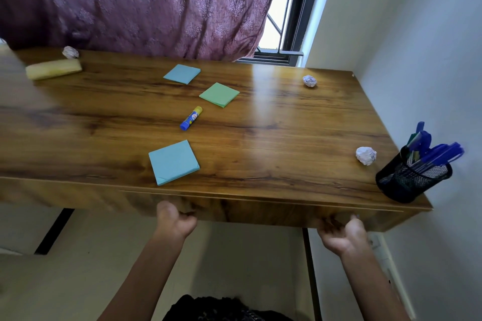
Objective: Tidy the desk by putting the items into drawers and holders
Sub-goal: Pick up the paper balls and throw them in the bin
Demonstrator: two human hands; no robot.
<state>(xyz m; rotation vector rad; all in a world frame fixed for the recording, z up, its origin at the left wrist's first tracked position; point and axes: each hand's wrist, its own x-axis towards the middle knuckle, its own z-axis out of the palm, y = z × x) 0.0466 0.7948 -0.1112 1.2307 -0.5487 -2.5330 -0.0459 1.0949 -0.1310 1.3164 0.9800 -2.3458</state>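
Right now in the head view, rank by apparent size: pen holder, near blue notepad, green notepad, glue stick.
1. Pen holder
2. Near blue notepad
3. Green notepad, though it lies farther away, so true size is unsure
4. Glue stick

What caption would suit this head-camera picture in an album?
Both hands, left and right, grip the desk drawer's lower edge; sticky-note pads, a glue stick and paper balls await tidying.

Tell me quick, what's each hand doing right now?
Left hand: fingers curled under the wooden drawer front, gripping it.
Right hand: gripping the same drawer front's lower edge.
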